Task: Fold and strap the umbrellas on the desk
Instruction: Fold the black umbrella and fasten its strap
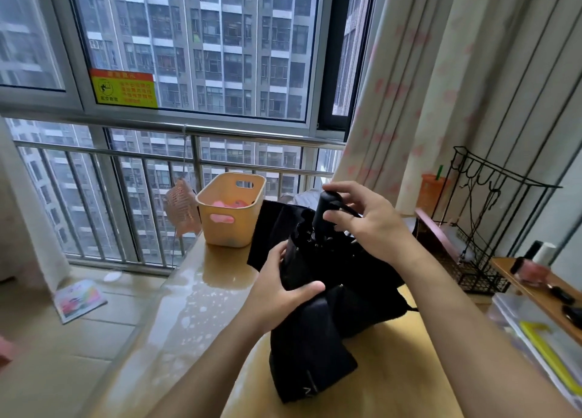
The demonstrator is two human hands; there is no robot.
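Black umbrella (pixel 315 339) collapsed, canopy folds loose, mid-desk (pixel 195 307) toward the near edge. Your left hand (pixel 277 294) grips the bunched canopy; your right hand (pixel 368 219) pinches the upturned handle (pixel 324 209).

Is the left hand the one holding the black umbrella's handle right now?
No, the left hand grips the loose canopy fabric lower down, while the right hand holds the handle at the top.

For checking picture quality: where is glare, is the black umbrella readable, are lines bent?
Head view: window daylight glares on the glossy yellow wooden desk along its left edge; head view: the black fabric folding umbrella is so dark that its folds barely show; head view: the grey metal window frame bows, wide-angle distortion.
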